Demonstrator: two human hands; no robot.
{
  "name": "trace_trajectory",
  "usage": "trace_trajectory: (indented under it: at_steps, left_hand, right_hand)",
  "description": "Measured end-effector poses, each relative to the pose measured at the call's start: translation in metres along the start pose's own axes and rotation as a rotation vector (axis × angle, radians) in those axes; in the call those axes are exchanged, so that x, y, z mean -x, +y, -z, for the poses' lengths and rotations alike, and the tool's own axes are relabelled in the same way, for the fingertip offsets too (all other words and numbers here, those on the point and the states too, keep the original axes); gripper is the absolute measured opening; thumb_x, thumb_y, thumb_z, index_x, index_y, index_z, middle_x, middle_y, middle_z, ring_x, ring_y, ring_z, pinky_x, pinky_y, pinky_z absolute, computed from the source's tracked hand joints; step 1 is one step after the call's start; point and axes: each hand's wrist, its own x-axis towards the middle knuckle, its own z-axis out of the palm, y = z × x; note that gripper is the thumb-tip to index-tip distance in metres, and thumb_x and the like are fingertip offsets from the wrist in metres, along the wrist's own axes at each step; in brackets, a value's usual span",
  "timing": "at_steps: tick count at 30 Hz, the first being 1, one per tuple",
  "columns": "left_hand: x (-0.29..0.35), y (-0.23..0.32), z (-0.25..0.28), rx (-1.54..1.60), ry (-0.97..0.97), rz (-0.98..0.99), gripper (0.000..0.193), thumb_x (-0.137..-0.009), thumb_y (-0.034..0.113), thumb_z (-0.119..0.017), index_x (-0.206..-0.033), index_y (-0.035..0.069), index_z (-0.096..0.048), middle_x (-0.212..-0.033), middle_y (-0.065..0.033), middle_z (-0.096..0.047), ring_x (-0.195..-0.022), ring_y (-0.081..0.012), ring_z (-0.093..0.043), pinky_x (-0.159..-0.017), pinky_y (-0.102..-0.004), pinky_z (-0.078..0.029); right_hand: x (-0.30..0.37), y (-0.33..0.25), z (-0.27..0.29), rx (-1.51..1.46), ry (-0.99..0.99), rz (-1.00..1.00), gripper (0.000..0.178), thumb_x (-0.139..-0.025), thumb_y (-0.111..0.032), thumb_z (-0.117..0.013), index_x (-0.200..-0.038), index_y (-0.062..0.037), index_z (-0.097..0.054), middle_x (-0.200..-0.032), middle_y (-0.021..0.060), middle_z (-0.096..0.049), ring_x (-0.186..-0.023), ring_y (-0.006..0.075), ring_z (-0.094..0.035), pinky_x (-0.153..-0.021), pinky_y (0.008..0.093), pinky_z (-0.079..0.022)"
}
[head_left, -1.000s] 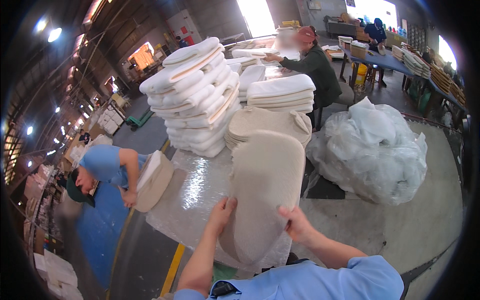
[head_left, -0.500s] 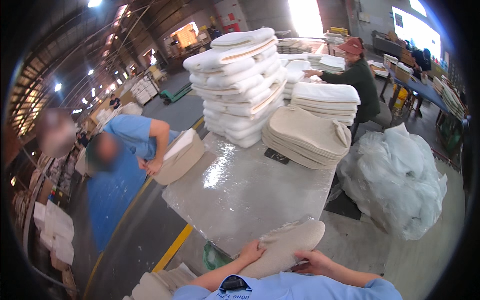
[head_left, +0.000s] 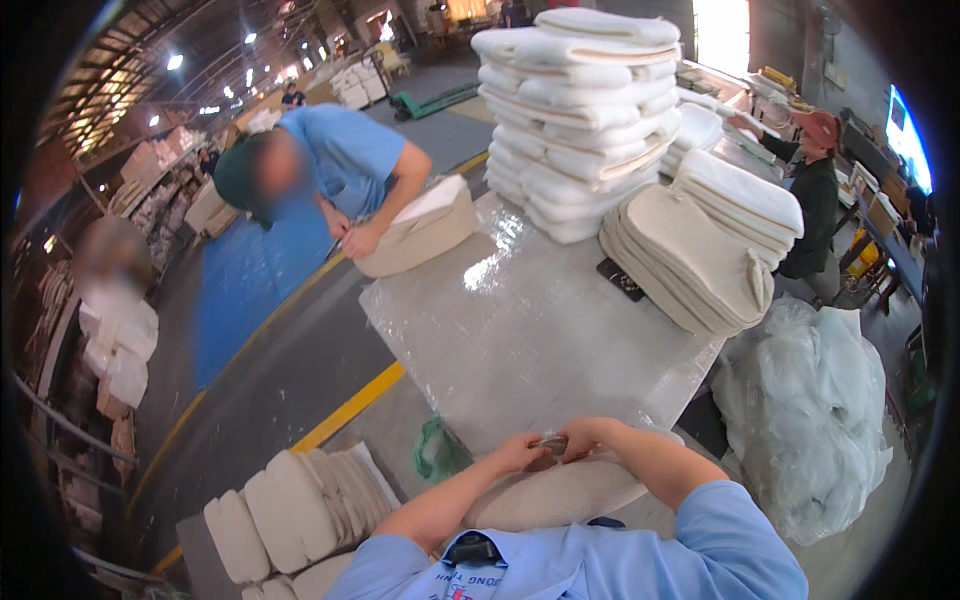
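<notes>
A beige fabric cushion [head_left: 560, 495] lies against my front at the near edge of the table. My left hand [head_left: 522, 453] and my right hand [head_left: 582, 440] meet at its far end. Their fingers are closed on its gathered edge, close together. What lies inside the fold between the fingers is too small to make out. Farther off on the plastic-covered table [head_left: 560, 330] stands a stack of similar beige cushions [head_left: 690, 260], beside a tall pile of white padded pieces [head_left: 580, 130].
Left of me sits a pile of beige cushions [head_left: 300, 510], with green plastic [head_left: 438, 450] nearby. A large bag of clear plastic [head_left: 805, 420] stands right of the table. A person in blue [head_left: 345, 150] handles a beige cushion at the left; another [head_left: 808, 200] works behind the stacks.
The view has turned left. My hands have come together at the cushion's far end; earlier they were apart on its two sides. The cushion has been turned.
</notes>
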Motion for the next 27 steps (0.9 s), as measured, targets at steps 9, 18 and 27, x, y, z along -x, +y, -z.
trace_trajectory:
  at_steps: [9,18,27]
  left_hand:
    - [0.018,-0.016,-0.002,-0.38,0.234,0.207,0.041,-0.102,0.047,-0.058,-0.109,0.01,-0.073,-0.105,-0.0206,-0.075,-0.103,-0.0455,-0.07,-0.088,-0.0559,-0.053]
    - [-0.002,-0.018,-0.008,-0.487,0.387,0.145,0.045,-0.104,0.051,-0.057,-0.096,0.008,-0.066,-0.086,-0.0236,-0.072,-0.087,-0.0502,-0.068,-0.074,-0.0594,-0.051]
    - [0.069,-0.04,0.033,-0.31,0.474,0.148,0.064,-0.096,0.043,-0.073,-0.141,0.0,-0.058,-0.136,-0.0222,-0.065,-0.126,-0.0418,-0.061,-0.108,-0.0497,-0.047]
  right_hand:
    - [-0.016,0.05,-0.041,0.087,0.521,-0.036,0.037,-0.102,-0.039,-0.059,-0.131,-0.0194,-0.071,-0.113,0.019,-0.076,-0.11,0.0426,-0.071,-0.095,0.0551,-0.056]
    - [-0.018,0.054,-0.045,-0.031,0.744,-0.006,0.029,-0.094,-0.024,-0.06,-0.119,-0.0154,-0.073,-0.105,0.0209,-0.076,-0.101,0.0437,-0.073,-0.089,0.0567,-0.056]
    - [0.085,0.058,-0.005,-0.157,0.689,-0.052,0.087,-0.089,-0.065,-0.073,-0.155,-0.0128,-0.051,-0.153,0.0215,-0.055,-0.138,0.0412,-0.057,-0.113,0.0499,-0.048]
